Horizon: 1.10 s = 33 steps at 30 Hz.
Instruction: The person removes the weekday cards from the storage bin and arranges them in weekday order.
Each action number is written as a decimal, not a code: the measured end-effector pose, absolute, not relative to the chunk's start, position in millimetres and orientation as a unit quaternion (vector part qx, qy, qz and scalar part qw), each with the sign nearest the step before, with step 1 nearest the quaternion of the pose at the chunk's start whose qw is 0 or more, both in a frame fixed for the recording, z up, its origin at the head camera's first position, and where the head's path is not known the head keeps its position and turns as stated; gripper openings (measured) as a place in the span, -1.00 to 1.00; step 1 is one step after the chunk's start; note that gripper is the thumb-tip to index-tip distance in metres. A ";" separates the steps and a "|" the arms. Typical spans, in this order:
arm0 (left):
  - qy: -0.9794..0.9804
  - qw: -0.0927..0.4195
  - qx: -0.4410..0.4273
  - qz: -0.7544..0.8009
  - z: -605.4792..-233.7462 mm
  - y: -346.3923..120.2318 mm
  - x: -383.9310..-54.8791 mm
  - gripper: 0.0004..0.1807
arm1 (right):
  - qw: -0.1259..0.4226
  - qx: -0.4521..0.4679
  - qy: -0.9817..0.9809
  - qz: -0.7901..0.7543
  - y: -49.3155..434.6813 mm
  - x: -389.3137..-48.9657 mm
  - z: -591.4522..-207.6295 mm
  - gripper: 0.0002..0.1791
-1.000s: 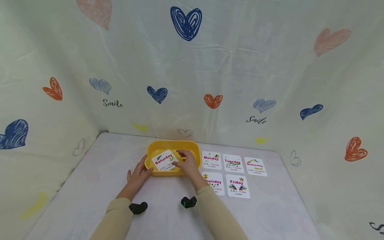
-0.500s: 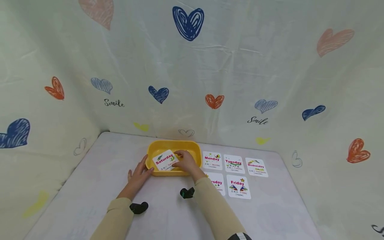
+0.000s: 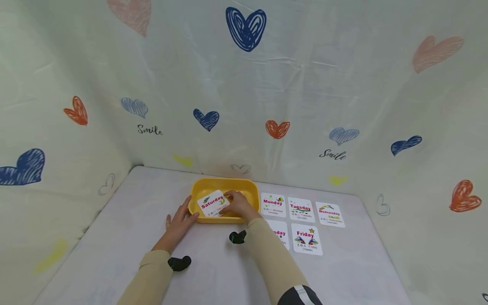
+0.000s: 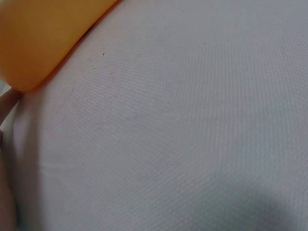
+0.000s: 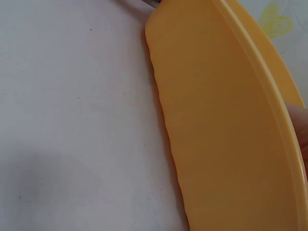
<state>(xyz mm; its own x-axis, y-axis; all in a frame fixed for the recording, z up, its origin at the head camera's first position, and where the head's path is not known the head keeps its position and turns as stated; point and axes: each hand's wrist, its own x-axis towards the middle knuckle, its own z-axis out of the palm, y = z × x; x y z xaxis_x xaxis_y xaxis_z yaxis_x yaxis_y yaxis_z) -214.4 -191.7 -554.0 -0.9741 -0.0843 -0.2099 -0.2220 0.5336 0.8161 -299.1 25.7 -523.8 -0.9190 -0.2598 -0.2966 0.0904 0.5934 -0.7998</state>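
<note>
In the head view, a white card printed "Saturday" lies tilted in the yellow plastic tray. My right hand reaches over the tray's front wall and pinches the card at its right side, thumb toward the near edge and fingers toward the far one. My left hand rests at the tray's front left corner, fingers along the left wall and thumb at the front. The right wrist view is filled by the tray's outer wall, a bit of hand behind the rim. Only a fingertip touching the tray shows in the left wrist view.
Right of the tray lie cards in two rows: Monday, Tuesday and Wednesday behind, Friday and a Thursday card in front, partly hidden by the right sleeve. A heart-printed curtain hangs behind the white table.
My right hand has shifted slightly left and closed in on the Saturday card's edge. Its sleeve covers more of the Thursday card. My left hand stays at the tray; the view has turned slightly left.
</note>
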 end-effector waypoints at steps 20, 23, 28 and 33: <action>0.872 0.077 -0.097 0.474 -552.7 -191.2 -211.8 -0.12 | 0.206 -0.086 0.899 -0.376 26.3 -305.0 -524.0 -0.43; 0.873 0.076 -0.100 0.472 -552.7 -190.7 -212.1 -0.13 | 0.207 -0.090 0.901 -0.371 26.2 -305.2 -523.2 -0.44; 0.873 0.078 -0.098 0.471 -553.6 -191.5 -211.9 -0.13 | 0.208 -0.080 0.899 -0.377 25.8 -305.6 -523.9 -0.45; 0.874 0.080 -0.096 0.470 -552.5 -191.4 -213.0 -0.13 | 0.209 -0.063 0.894 -0.392 26.4 -311.0 -528.7 -0.44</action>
